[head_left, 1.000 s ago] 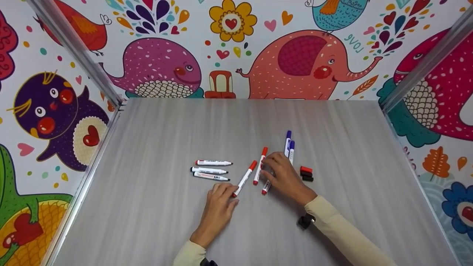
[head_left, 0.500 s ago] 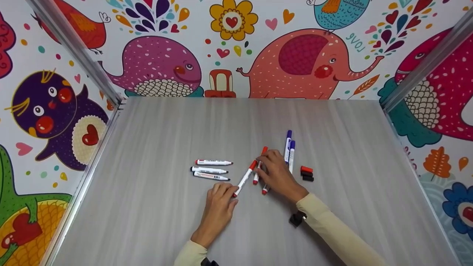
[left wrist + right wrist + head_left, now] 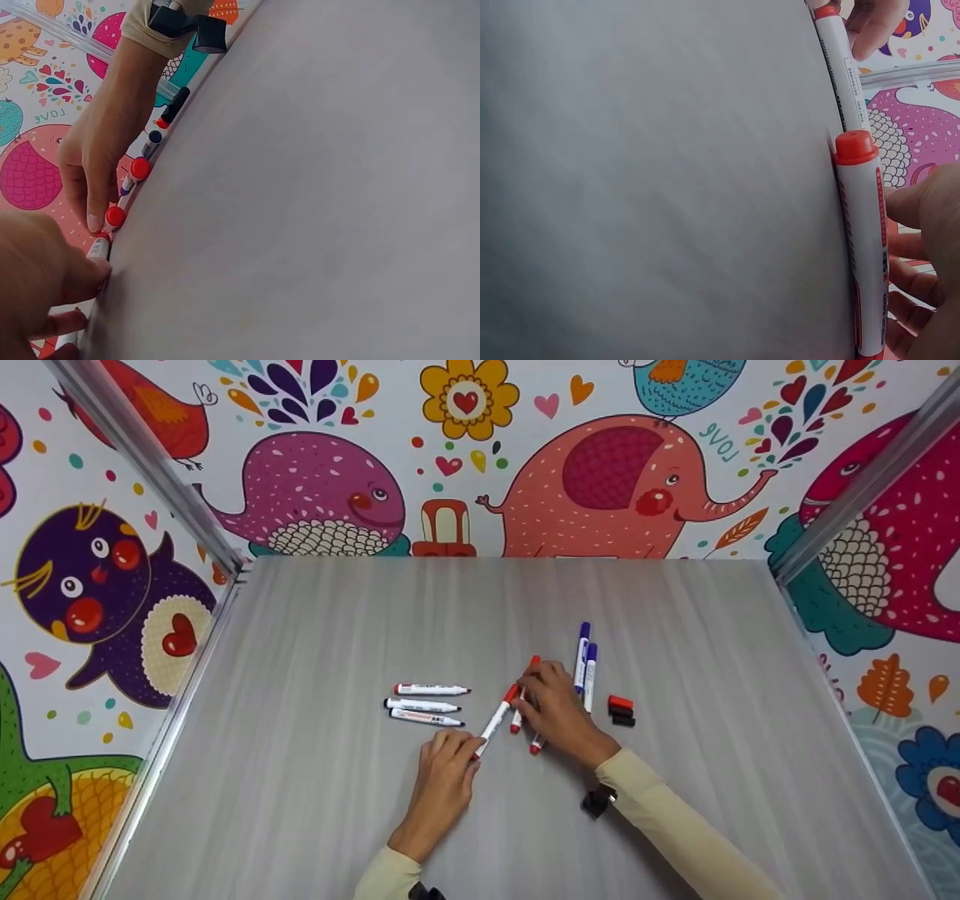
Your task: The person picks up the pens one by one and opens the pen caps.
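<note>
In the head view a white marker with a red cap (image 3: 495,721) lies slanted on the table. My left hand (image 3: 439,780) pinches its near end between thumb and fingers. My right hand (image 3: 559,709) is at its far end, thumb and fingertips around the red cap. Another red-capped marker (image 3: 516,725) passes partly beneath the right hand, and a third red-ended marker (image 3: 536,745) is mostly hidden by it. The right wrist view shows a red-capped marker (image 3: 866,255) close beside the right fingers, with the left hand (image 3: 877,26) at a farther marker.
Three uncapped markers (image 3: 424,706) lie left of the hands. Two blue-capped markers (image 3: 590,679) lie beyond the right hand. Loose red and black caps (image 3: 621,710) sit farther right. Printed wall panels stand around the grey table (image 3: 322,615).
My right hand has moved left from the neighbouring red-capped marker to the cap of the slanted one. My left hand stays at that marker's near end.
</note>
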A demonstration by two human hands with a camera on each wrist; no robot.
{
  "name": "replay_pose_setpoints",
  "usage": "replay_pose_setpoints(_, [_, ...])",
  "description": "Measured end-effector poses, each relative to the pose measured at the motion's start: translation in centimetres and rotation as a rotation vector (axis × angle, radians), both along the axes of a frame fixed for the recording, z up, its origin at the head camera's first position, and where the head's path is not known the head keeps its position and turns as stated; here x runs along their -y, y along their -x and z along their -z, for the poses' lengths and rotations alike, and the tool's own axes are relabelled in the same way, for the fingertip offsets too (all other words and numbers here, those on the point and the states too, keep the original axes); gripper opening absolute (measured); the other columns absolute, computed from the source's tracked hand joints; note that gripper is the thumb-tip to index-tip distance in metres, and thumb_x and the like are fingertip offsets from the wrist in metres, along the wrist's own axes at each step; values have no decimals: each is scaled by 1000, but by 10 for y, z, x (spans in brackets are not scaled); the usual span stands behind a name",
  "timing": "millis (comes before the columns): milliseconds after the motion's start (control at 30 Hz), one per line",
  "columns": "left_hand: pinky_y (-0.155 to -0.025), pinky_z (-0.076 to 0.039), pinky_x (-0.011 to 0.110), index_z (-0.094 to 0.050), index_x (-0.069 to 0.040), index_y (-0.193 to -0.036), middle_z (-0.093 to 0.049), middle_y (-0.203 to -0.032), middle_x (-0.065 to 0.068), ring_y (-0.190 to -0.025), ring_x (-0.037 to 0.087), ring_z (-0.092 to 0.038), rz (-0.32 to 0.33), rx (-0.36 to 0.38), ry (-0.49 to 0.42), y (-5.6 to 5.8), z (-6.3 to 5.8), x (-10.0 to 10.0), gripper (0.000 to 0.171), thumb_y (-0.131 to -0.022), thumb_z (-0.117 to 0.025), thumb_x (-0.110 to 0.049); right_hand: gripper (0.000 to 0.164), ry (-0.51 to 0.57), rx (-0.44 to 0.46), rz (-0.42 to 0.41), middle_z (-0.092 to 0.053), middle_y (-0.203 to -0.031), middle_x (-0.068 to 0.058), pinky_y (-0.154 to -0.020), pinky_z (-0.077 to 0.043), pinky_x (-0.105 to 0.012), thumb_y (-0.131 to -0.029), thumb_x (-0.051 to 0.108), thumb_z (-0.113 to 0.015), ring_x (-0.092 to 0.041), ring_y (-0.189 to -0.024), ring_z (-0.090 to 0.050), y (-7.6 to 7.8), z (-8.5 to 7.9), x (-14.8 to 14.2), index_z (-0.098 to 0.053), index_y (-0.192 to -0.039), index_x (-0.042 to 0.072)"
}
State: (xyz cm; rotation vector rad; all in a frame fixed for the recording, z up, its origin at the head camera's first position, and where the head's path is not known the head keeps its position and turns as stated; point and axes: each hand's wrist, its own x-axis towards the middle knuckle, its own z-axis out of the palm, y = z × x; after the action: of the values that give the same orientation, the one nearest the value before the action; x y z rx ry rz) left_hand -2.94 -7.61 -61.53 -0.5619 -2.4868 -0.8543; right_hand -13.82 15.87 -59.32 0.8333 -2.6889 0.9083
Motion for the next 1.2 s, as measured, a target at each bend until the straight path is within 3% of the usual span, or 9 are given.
replay_pose_setpoints(233, [-85, -50, 48, -79, -8, -113, -70, -106, 2, -107, 23, -62, 14, -7, -7, 0, -2, 0, 34, -84, -89, 6, 29, 27, 18, -23, -65, -128, -18, -102, -45, -57, -101, 15, -82, -37, -123, -53, 2, 0, 3, -78, -120, -6])
replay_pose_setpoints(500, [-87, -50, 44, -77, -10, -124, -70, -114, -1, -114, 20, -59, 55, 101, 8, -5, -17, 0, 38, -88, -89, -1, 27, 80, 79, -51, -64, -133, -19, -110, -43, -56, -104, 19, -80, -34, -128, -50, -1, -11, -2, -75, -122, -1])
replay_pose_setpoints(733, [-90, -50, 44, -74, -11, -133, -70, -122, -1, -119, 20, -58, 136, 187, -16, -4, -31, -1, 48, -88, -92, -8, 29, 98, 62, -76, -61, -137, -20, -110, -49, -52, -104, 19, -80, -31, -132, -50, -6, -25, -5, -72, -125, 0])
replay_pose_setpoints(967, [-92, -52, 47, -73, -6, -133, -71, -122, 4, -117, 22, -60, 191, 151, -35, 0, -35, -4, 58, -80, -96, -5, 34, 114, 40, -94, -61, -138, -21, -113, -49, -53, -103, 18, -80, -33, -134, -51, -9, -32, -10, -71, -128, -3])
replay_pose_setpoints(1200, [-97, -51, 47, -73, -5, -133, -72, -120, 6, -117, 24, -61, 212, 151, -37, 5, -36, -6, 56, -81, -96, -9, 35, 129, 45, -92, -60, -140, -23, -110, -51, -53, -104, 18, -79, -33, -134, -52, -10, -32, -17, -71, -130, -5])
